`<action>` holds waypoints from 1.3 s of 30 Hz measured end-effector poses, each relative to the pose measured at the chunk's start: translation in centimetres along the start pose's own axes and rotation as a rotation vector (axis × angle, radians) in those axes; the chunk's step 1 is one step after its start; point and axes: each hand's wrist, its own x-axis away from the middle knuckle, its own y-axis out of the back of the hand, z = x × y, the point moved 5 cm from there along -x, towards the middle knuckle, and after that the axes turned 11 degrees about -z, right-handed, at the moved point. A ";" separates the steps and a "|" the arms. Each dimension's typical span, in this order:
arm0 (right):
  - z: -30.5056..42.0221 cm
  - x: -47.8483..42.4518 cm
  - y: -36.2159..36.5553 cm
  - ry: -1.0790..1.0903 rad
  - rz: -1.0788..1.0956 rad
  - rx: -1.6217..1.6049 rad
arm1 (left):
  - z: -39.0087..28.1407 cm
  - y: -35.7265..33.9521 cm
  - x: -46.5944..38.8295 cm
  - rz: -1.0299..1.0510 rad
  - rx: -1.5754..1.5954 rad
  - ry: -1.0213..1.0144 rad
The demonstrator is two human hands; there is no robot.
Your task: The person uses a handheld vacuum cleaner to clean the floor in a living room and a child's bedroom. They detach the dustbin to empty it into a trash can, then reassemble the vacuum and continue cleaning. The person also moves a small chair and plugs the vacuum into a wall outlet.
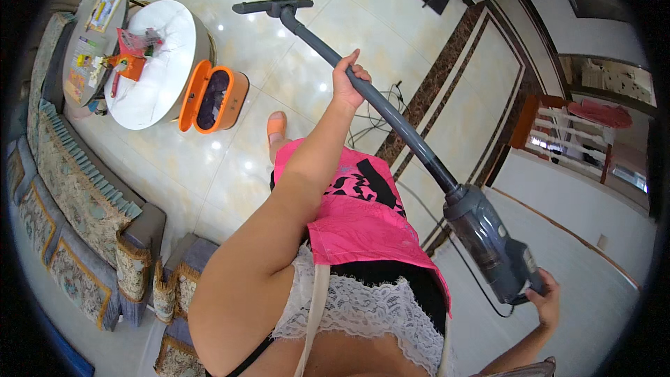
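Observation:
A grey stick vacuum cleaner (487, 241) is held up at a slant across the view. My left hand (349, 79) is closed around its tube (384, 110), in the upper middle. At the right, my right hand (545, 296) grips the rear end of the motor body, where a black cord hangs down. The flat floor head (273, 7) is at the far end of the tube, at the upper left. It appears raised above the tiles, though its exact height cannot be told. The dust cup is see-through.
An orange open bin (235, 99) stands beside a round white table (152, 73) bearing packets. A fabric-covered sofa (89, 183) lines the left. Loose black cable (377, 125) lies on the tiled floor. A white wall with a railing (565, 139) is at right. An orange slipper (276, 124) is below.

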 end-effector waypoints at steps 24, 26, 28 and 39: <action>18.4 -12.5 -37.7 0.599 0.553 -0.174 | -9.9 -7.0 16.0 0.253 -1.224 -0.877; 17.2 -12.7 -37.0 0.564 0.563 -0.214 | -18.5 -14.9 23.8 0.417 -1.000 -1.361; 16.0 -12.4 -36.9 0.481 0.707 -0.236 | -22.1 -23.5 32.5 0.516 -1.112 -1.872; 11.5 -13.6 -37.2 0.524 0.738 -0.133 | -19.6 -34.4 34.5 0.457 -2.447 -1.620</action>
